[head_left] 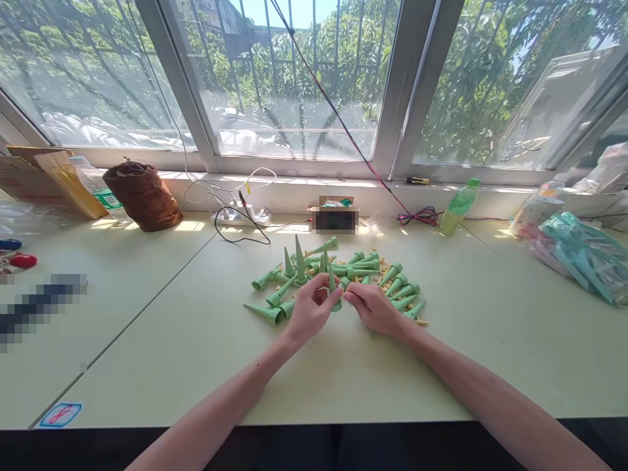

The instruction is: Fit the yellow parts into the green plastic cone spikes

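My left hand (pixel 310 307) is closed round a green plastic cone-shaped spike (pixel 332 282), its point up and its wide end down. Just to the right, my right hand (pixel 373 306) is closed in a pinch beside the spike. What its fingertips hold is too small to make out. Behind both hands lies a pile of similar green spikes (pixel 363 267), a few standing upright (pixel 299 260) and most on their sides. Small yellowish pegs (pixel 420 322) are scattered among them. My fingers partly hide the lower part of the held spike.
A small open box (pixel 335 219) stands behind the pile, with a power strip (pixel 240 216) and cables to its left. Farther left is a brown pouch (pixel 142 196). To the right are a green bottle (pixel 459 208) and plastic bags (pixel 583 255). Windows line the back.
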`<action>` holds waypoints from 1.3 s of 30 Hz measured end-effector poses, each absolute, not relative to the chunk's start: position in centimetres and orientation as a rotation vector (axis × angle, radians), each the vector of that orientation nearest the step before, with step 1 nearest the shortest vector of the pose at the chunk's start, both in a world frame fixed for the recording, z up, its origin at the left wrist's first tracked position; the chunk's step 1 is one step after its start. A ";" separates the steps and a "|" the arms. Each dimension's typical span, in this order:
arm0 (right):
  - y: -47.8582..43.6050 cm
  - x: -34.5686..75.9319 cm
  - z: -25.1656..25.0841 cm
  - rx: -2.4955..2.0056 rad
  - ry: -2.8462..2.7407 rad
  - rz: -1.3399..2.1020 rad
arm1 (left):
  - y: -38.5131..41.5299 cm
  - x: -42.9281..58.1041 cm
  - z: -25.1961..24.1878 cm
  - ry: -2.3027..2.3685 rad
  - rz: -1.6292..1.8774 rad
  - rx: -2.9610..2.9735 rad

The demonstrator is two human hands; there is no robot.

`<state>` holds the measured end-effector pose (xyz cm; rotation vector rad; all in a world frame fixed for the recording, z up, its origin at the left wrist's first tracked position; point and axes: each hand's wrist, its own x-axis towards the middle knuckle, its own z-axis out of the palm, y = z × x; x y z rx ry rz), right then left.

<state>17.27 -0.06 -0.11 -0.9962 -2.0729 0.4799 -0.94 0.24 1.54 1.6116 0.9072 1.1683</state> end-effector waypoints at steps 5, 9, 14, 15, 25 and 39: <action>-0.1 17.3 -0.1 -1.004 -2.057 0.486 | 0.1 -0.9 1.7 0.944 1.227 1.731; -0.1 17.3 -0.1 -0.992 -2.056 0.492 | 0.0 -0.9 1.6 0.965 1.247 1.819; -0.1 17.2 0.0 -0.983 -2.049 0.496 | 0.0 -1.0 1.6 0.977 1.264 1.892; -0.1 17.2 0.0 -0.982 -2.049 0.497 | 0.0 -1.0 1.6 0.981 1.265 1.903; -0.1 17.1 0.0 -1.009 -2.050 0.526 | 0.0 -1.1 1.5 1.029 1.272 1.977; -0.2 16.9 0.3 -1.039 -1.915 0.455 | 0.1 -0.7 2.4 0.969 1.122 1.318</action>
